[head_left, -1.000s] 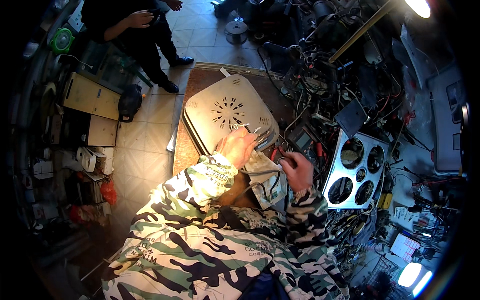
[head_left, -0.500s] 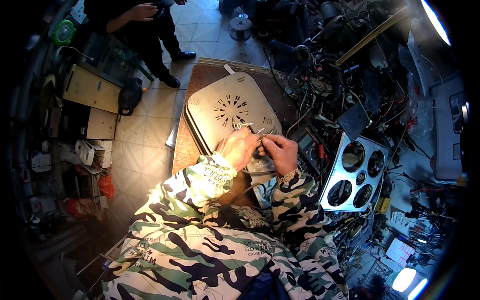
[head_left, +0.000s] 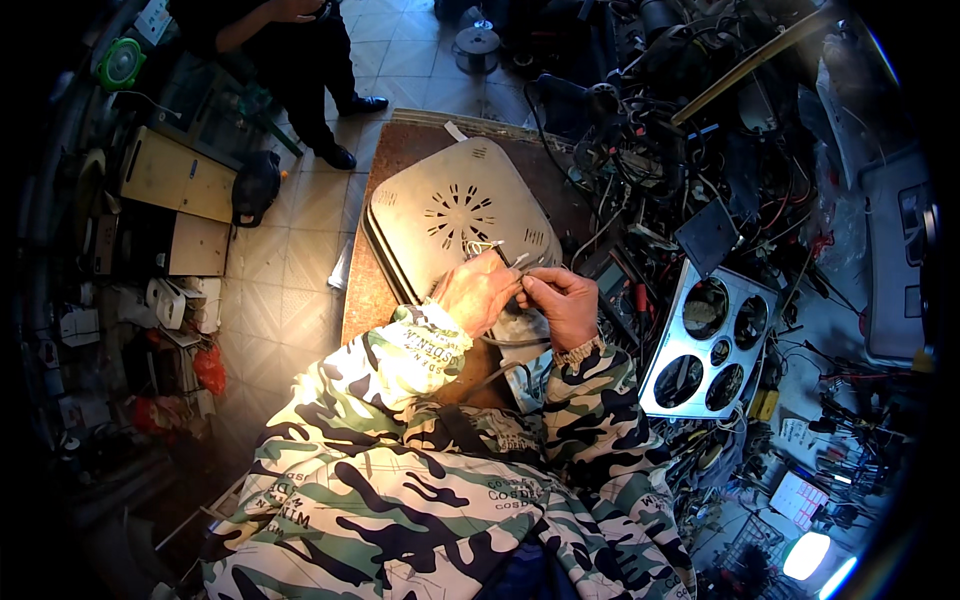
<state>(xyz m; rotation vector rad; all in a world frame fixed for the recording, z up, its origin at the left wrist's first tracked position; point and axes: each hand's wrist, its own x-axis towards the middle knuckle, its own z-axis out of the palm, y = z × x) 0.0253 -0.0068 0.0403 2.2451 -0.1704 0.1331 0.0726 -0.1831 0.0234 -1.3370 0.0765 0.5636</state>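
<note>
Camouflage jacket (head_left: 400,475), with the left hand (head_left: 476,294) and right hand (head_left: 568,308) both bare.
Its cloth is blotched in cream, green and black, with dark lettering printed in rows on the left sleeve (head_left: 380,362), on the front and over at the left side. Light bleaches that sleeve quite pale; the right sleeve (head_left: 600,405) looks dimmer, its cuff (head_left: 578,354) gathered into tight ruffles. Dark blue cloth (head_left: 535,575) shows at the near edge, among the jacket's folds.

The casing (head_left: 460,214) is beige, the sleeves (head_left: 385,365) camouflage (green, black, cream), the tabletop (head_left: 400,146) reddish-brown.
</note>
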